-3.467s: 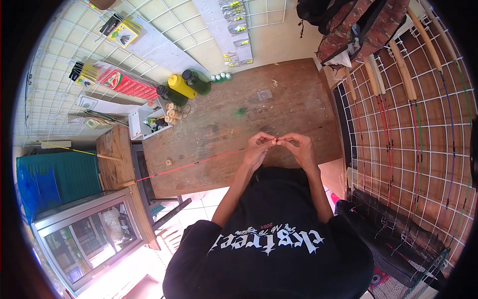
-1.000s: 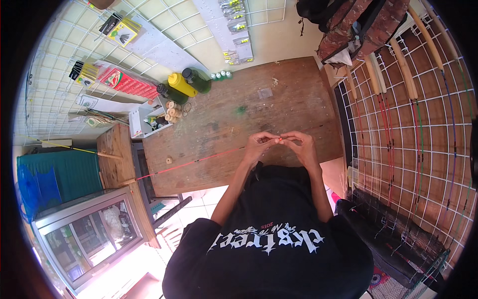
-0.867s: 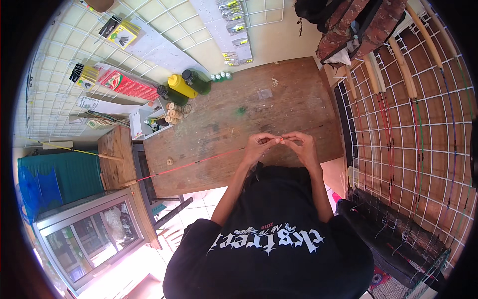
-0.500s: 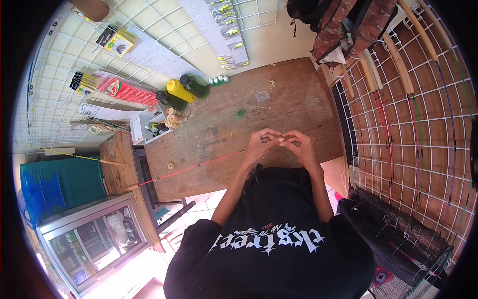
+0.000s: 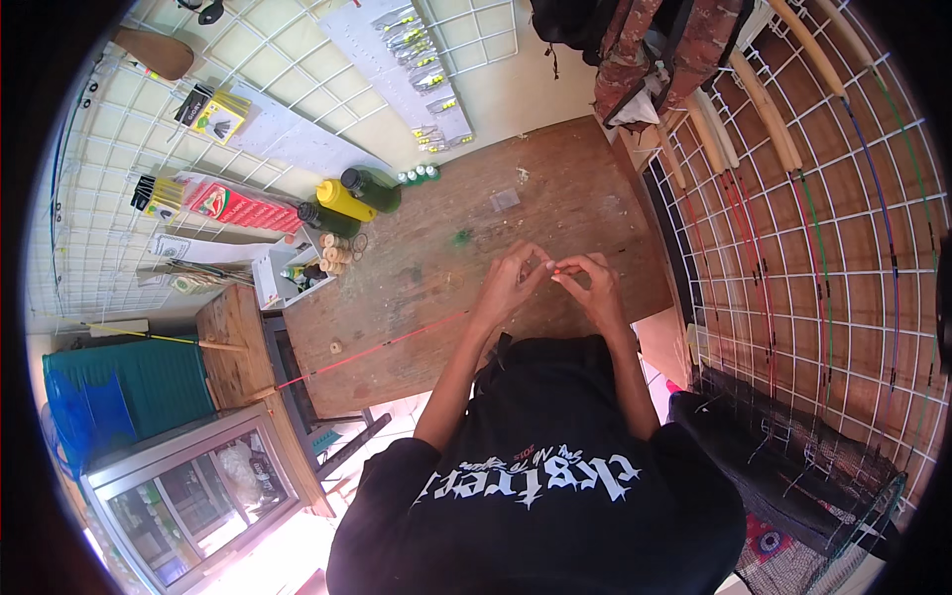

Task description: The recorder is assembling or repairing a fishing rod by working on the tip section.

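Note:
A thin red fishing rod with dark bands slants from the wooden ledge at the left across the table and passes behind my left wrist. Its line leads to my fingertips, where a small orange-red bit shows. My left hand is closed, thumb and fingers pinched together at that spot. Facing it, my right hand pinches too, with its thumb and forefinger at the red bit. The fingertips of both hands nearly meet above the brown wooden table. My fingers partly hide what they grip.
Dark bottles and a yellow bottle stand at the back left, beside a white box and cork rings. One small ring lies near the rod. At the right, several rods hang on a white wire grid.
The whole view has shifted slightly. My hands stay together over the table, their fingers a little rearranged, and an orange-red bit now shows at the right fingertips.

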Available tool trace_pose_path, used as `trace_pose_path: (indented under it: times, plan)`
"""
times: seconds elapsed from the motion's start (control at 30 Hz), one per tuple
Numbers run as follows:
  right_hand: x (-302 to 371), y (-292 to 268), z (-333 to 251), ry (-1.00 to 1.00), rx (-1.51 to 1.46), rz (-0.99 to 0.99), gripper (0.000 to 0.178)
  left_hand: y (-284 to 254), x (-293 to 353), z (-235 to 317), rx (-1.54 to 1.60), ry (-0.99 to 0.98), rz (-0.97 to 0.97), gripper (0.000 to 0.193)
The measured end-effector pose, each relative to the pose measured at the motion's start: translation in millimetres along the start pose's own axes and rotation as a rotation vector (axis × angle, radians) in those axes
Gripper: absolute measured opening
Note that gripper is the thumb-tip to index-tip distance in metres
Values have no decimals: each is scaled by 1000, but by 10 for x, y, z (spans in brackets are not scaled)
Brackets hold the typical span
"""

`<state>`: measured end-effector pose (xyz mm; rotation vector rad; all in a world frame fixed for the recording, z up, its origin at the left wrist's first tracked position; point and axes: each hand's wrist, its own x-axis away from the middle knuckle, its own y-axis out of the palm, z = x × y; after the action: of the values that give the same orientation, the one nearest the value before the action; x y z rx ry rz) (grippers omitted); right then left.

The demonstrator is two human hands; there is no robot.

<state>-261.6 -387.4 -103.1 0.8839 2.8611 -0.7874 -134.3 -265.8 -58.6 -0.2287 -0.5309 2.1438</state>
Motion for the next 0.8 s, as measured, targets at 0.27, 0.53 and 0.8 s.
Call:
trace_pose_path:
  times: [0.27, 0.53, 0.8]
  plan:
    - [-20, -162, 248, 36, 114, 99, 25, -125, -201, -177, 210, -52, 102, 13]
    - [39, -240, 565, 163, 53, 92, 18, -197, -243, -202, 830, -206, 114, 16]
    - [21, -257, 439, 193, -55, 85, 11, -161, -218, -262, 1308, -115, 388, 16]
